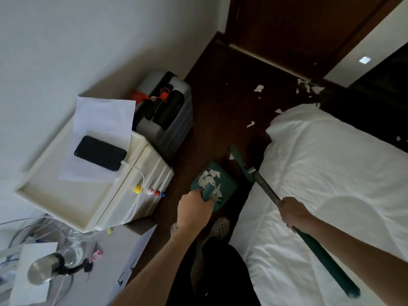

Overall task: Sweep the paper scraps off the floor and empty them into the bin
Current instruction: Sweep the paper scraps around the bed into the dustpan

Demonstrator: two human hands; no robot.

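Partly, left hand (191, 209) hides dustpan (213, 185) handle; bin unseen.

Both forearms bare, reaching forward and down. Left hand (191, 209): back of the hand up, fingers curled tight round the dustpan handle (208, 193), wrist roughly in line with the forearm. Right hand (292, 212): fist closed round the broom shaft (268, 191), knuckles toward the bed, arm coming in from the lower right. Hands held apart, left lower.

A white wall (66, 40) meets a dark wood floor (220, 107). A cream nightstand (66, 195) stands beside a grey suitcase (176, 111). A white bed (331, 173) is on the right.
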